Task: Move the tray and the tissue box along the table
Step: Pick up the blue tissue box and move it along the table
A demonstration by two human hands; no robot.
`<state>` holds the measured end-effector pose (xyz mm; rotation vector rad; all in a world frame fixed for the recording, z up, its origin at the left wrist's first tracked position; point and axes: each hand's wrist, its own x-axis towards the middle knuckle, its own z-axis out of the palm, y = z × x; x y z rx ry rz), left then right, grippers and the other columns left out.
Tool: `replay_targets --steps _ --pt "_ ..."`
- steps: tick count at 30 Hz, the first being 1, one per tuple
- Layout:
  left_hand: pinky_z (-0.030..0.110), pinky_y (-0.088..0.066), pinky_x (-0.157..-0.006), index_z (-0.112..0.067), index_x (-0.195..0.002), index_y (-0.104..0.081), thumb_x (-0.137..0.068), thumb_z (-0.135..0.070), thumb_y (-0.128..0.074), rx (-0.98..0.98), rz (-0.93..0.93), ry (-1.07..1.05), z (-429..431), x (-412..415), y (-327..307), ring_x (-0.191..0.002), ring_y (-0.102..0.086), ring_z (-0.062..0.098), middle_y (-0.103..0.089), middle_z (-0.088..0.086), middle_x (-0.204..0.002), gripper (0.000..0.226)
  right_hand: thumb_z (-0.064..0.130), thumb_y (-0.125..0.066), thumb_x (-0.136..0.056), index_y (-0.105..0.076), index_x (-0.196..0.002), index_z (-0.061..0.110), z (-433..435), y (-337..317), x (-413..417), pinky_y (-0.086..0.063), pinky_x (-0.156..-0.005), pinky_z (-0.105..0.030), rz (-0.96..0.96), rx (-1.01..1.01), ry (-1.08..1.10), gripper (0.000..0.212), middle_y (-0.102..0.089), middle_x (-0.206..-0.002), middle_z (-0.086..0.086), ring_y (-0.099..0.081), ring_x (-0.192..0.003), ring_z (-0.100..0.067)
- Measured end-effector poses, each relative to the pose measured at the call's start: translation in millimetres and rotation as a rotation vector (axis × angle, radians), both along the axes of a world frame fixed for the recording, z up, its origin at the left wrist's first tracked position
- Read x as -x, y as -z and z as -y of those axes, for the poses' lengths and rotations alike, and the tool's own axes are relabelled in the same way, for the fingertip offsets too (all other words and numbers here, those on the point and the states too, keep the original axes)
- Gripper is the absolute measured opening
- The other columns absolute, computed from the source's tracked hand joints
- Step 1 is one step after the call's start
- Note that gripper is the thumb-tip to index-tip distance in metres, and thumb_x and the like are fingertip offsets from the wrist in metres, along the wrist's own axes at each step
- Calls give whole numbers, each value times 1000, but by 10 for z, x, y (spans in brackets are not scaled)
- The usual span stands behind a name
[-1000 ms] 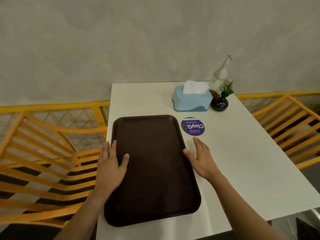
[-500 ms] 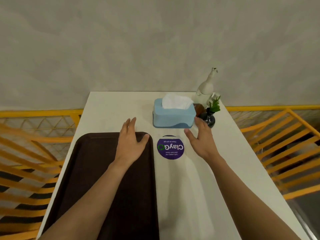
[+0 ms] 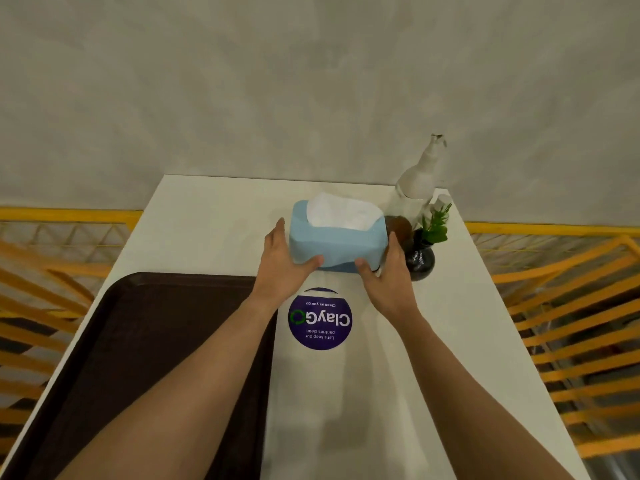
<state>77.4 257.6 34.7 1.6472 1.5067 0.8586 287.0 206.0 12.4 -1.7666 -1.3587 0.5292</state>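
A light blue tissue box with white tissue sticking out of its top stands near the far end of the white table. My left hand clasps its left side and my right hand clasps its right side, thumbs on the near face. The dark brown tray lies flat along the table's left edge, under my left forearm, with no hand on it.
A black round vase with a green sprig stands just right of the box, touching my right hand's side. A white bottle and a brown object stand behind it. A purple round sticker lies flat. Yellow chairs flank the table.
Both hands left the tray, reached forward past the sticker and closed on the two sides of the tissue box. The view has moved closer to the table's far end.
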Motion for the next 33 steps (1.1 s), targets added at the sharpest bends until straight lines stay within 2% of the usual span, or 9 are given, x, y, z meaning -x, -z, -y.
replay_targets --steps 4,7,10,12,14,15,21,24,33 --pt "40 -32 -114 -15 -163 -7 -73 -50 -87 41 20 10 -141 -55 63 -148 -30 29 -25 11 -164 125 36 -67 -95 -13 -161 16 -31 38 -10 -37 -114 -37 -100 48 -8 87 -40 -157 -4 -41 -142 -24" --pt "36 -35 -110 -19 -162 -11 -72 -46 -89 83 75 46 -185 -54 92 -146 -34 27 -32 8 -160 122 33 -67 -95 -18 -159 18 -44 46 -1 -45 -110 -47 -128 46 -21 82 -47 -151 -2 -48 -137 -23" --pt "18 -46 -91 -27 -149 -34 -71 -38 -92 67 158 108 -205 -64 126 -127 -52 17 -53 -6 -137 98 32 -66 -96 -20 -158 18 -61 56 7 -47 -107 -43 -112 45 4 78 -50 -147 -1 -51 -132 -21" --pt "8 -44 -78 -29 -146 -37 -73 -34 -91 58 191 92 -208 -72 121 -117 -54 11 -55 -11 -131 91 30 -66 -96 -29 -153 20 -83 73 8 -52 -98 -31 -108 24 19 69 -56 -137 4 -56 -121 -15" --pt "2 -45 -71 -27 -147 -38 -76 -30 -89 49 211 59 -217 -73 120 -113 -53 10 -55 -10 -128 87 27 -67 -96 -34 -148 23 -109 80 26 -48 -87 -13 -107 6 33 62 -57 -127 12 -56 -111 -7" --pt "0 -45 -69 -25 -147 -38 -77 -28 -88 46 219 46 -226 -69 126 -112 -53 11 -55 -9 -127 86 26 -66 -96 -35 -148 23 -121 83 41 -45 -85 -11 -111 3 43 60 -55 -125 14 -54 -110 -5" --pt "4 -47 -69 -23 -147 -40 -79 -25 -87 49 219 19 -270 20 123 -113 -53 13 -54 -8 -127 82 29 -66 -97 -38 -147 25 -167 96 127 -48 -97 -31 -140 10 63 57 -58 -137 4 -55 -120 -14" --pt "0 -46 -68 -22 -146 -40 -80 -24 -86 54 217 20 -309 113 100 -113 -53 13 -54 -8 -127 81 33 -64 -98 -40 -146 24 -208 88 176 -46 -93 -29 -128 26 52 54 -55 -132 10 -56 -123 -19" --pt "4 -45 -68 -24 -146 -42 -79 -31 -86 -20 200 -4 -442 648 -70 -110 -55 12 -56 -10 -125 80 37 -63 -98 -38 -146 23 -404 -74 614 -52 -97 -37 -82 -17 -17 56 -57 -139 1 -57 -120 -18"
